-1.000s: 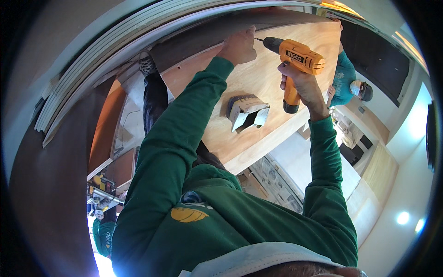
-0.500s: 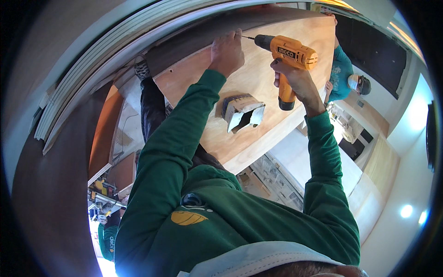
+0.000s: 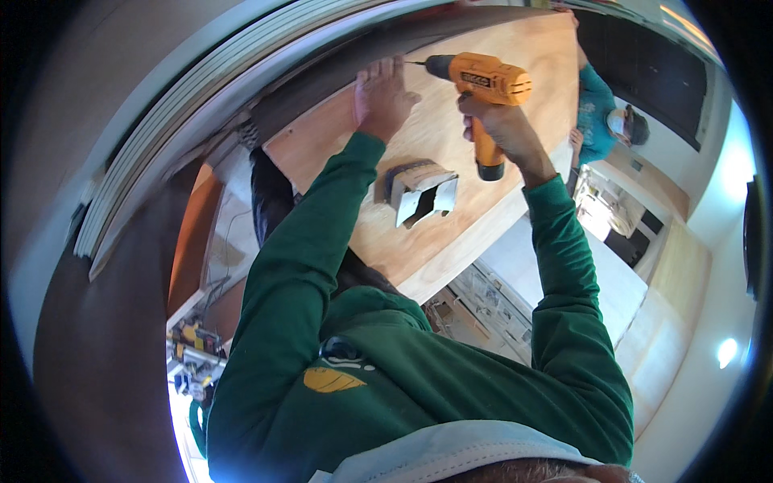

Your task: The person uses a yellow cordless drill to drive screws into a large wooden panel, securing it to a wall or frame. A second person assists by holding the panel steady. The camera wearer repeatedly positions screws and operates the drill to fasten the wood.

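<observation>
My right hand [image 3: 503,129] is wrapped round the grip of an orange and black cordless drill [image 3: 493,79]. The drill points left, and its thin bit ends close to the fingertips of my left hand [image 3: 385,101]. That hand lies near the far edge of a plywood panel [image 3: 539,72], its fingers stretched out and the thumb apart. Whether the bit touches anything cannot be made out. On the panel, between my forearms, sits a small torn box [image 3: 412,177] with its open end toward me; what is inside is dark.
A co-worker in a teal top [image 3: 597,109] stands at the right, with hands at the panel's right edge. Long white strips [image 3: 149,161] are stacked at the far left, above a dark brown surface [image 3: 105,354]. Tools [image 3: 195,338] and another person in green [image 3: 197,419] show at the lower left.
My left hand's fingers have straightened from a more bent pose. The drill and both hands sit slightly further left in the picture, and the whole view has shifted a little.
</observation>
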`<state>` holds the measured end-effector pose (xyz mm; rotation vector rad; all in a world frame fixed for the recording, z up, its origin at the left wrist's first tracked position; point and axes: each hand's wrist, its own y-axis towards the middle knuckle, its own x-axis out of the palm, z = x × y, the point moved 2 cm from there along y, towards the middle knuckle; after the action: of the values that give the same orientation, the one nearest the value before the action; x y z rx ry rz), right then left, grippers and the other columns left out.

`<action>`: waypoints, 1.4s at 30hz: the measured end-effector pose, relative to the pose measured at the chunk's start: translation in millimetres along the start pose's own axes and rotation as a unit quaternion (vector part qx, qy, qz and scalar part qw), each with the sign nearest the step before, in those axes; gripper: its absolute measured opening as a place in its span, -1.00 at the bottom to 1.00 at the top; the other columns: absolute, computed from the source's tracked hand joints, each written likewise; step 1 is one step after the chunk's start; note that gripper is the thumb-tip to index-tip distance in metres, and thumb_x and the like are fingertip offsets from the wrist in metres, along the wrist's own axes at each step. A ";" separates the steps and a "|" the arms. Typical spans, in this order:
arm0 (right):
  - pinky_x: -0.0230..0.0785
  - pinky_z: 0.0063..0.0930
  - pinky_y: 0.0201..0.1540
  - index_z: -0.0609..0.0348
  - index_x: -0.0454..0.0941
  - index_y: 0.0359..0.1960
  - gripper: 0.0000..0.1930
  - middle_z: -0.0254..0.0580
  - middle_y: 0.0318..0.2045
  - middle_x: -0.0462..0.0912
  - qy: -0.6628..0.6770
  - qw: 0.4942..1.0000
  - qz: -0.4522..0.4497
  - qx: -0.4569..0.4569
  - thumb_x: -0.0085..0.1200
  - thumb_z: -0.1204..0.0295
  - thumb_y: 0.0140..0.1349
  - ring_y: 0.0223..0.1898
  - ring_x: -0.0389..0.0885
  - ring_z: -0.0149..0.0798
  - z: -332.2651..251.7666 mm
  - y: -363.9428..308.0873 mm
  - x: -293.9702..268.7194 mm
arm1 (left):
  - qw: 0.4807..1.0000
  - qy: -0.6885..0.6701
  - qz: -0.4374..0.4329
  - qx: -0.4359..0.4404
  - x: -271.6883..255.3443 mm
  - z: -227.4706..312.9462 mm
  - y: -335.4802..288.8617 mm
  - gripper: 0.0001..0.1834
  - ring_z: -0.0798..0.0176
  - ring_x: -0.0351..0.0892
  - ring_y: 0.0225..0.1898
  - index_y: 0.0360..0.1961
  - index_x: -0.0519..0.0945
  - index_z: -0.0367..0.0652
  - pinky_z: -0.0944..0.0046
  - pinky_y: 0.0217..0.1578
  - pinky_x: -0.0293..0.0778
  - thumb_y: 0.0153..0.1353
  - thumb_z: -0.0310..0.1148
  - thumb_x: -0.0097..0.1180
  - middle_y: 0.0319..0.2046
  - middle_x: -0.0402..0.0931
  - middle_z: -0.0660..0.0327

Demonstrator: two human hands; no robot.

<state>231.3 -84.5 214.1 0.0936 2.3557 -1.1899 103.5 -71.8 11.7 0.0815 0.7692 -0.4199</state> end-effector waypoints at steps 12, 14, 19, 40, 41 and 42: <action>0.59 -0.45 -0.27 0.28 0.59 0.04 -0.64 -0.26 -0.34 0.62 0.000 1.000 -0.014 -0.016 0.27 0.35 0.27 -0.36 0.64 -0.39 -7.1 7.1 -8.5 | 0.997 -0.041 0.059 -0.036 1.2 -4.3 -8.4 0.04 0.02 0.50 0.23 0.53 0.35 -0.13 -0.09 0.23 0.36 0.07 0.03 0.52 0.11 0.53 0.10; 0.59 -0.45 -0.28 0.27 0.59 0.05 -0.64 -0.28 -0.36 0.61 -0.004 1.000 -0.020 -0.007 0.26 0.37 0.28 -0.38 0.63 -0.39 -11.7 7.1 -6.4 | 0.995 -0.054 0.074 -0.039 0.4 -3.1 -8.1 0.02 0.01 0.50 0.20 0.52 0.36 -0.10 -0.11 0.21 0.36 0.08 0.02 0.51 0.09 0.53 0.11; 0.59 -0.44 -0.31 0.24 0.59 0.03 -0.68 -0.30 -0.39 0.60 -0.021 1.000 -0.017 0.003 0.24 0.40 0.29 -0.43 0.60 -0.40 -11.4 7.9 -3.2 | 0.991 -0.054 0.122 -0.018 2.5 -5.0 -6.1 -0.13 0.02 0.50 0.13 0.46 0.47 0.04 -0.13 0.15 0.37 0.12 0.00 0.49 0.02 0.52 0.16; 0.57 -0.41 -0.36 0.27 0.56 -0.04 -0.74 -0.30 -0.44 0.57 -0.050 0.999 -0.004 0.002 0.17 0.45 0.28 -0.48 0.59 -0.37 -11.2 8.0 4.2 | 0.984 -0.055 0.167 -0.021 7.3 -7.9 16.7 -0.79 0.18 0.61 -0.07 -0.13 0.84 0.24 0.00 -0.08 0.49 0.24 -0.09 0.38 -0.26 0.61 0.39; 0.57 -0.41 -0.36 0.27 0.56 -0.04 -0.74 -0.31 -0.44 0.57 -0.042 0.999 -0.006 0.002 0.17 0.45 0.28 -0.48 0.59 -0.38 -10.6 8.4 3.4 | 0.985 -0.054 0.160 -0.023 6.3 -7.4 16.0 -0.80 0.18 0.61 -0.07 -0.13 0.84 0.24 0.00 -0.07 0.49 0.24 -0.09 0.37 -0.25 0.60 0.40; 0.56 -0.41 -0.36 0.27 0.56 -0.03 -0.74 -0.31 -0.44 0.57 -0.035 0.999 -0.008 0.003 0.16 0.45 0.28 -0.48 0.59 -0.38 -9.8 8.8 2.6 | 0.987 -0.052 0.153 -0.025 5.4 -6.8 15.4 -0.80 0.18 0.61 -0.06 -0.13 0.84 0.25 0.01 -0.07 0.49 0.25 -0.09 0.37 -0.25 0.60 0.40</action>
<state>227.5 -71.8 211.2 0.0335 2.2968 -1.1879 108.6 -58.0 1.9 0.1282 0.6509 -0.1120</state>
